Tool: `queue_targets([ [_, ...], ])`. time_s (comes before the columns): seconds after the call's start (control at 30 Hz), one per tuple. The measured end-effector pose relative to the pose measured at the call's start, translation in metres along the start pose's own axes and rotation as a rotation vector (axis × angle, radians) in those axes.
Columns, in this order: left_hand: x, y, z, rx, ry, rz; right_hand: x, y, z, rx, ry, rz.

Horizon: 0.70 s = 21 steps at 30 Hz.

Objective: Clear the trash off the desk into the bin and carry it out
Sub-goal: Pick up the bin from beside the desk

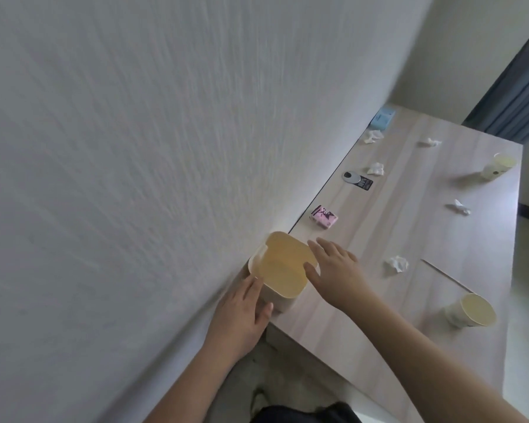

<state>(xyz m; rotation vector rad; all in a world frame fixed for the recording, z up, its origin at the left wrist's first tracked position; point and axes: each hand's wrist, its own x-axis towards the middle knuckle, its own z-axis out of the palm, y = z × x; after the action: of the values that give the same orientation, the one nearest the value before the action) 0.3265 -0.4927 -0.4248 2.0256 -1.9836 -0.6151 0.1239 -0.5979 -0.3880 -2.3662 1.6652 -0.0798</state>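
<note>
At the desk's (364,315) near corner against the wall, the left hand (242,312) presses flat on the small bin's (283,270) side while the right hand (333,270), fingers spread, rests on its rim, crumpled tissues (397,264) and paper cups (471,311) scattered beyond.

No readable text on the desk

The black tag (358,179) bears pale marks too small to make out. The pink packet (324,217) carries a dark cartoon print, no legible words. The blue box (381,118) shows a faint dark line of print, blurred beyond reading.
</note>
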Motion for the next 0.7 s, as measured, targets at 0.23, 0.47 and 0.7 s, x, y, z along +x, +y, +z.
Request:
queue_targets([
  [0.23, 0.017, -0.003, 0.029, -0.632, -0.011, -0.466, 0.033, 0.009, 0.022, 0.195, -0.187, 0.039],
  [0.47, 0.032, 0.009, 0.039, -1.007, 0.043, -0.722, 0.046, 0.014, 0.037, 0.334, -0.258, 0.132],
  [0.7, 0.04, 0.028, 0.042, -1.018, 0.066, -0.691, 0.039, 0.023, 0.044, 0.506, -0.289, 0.201],
])
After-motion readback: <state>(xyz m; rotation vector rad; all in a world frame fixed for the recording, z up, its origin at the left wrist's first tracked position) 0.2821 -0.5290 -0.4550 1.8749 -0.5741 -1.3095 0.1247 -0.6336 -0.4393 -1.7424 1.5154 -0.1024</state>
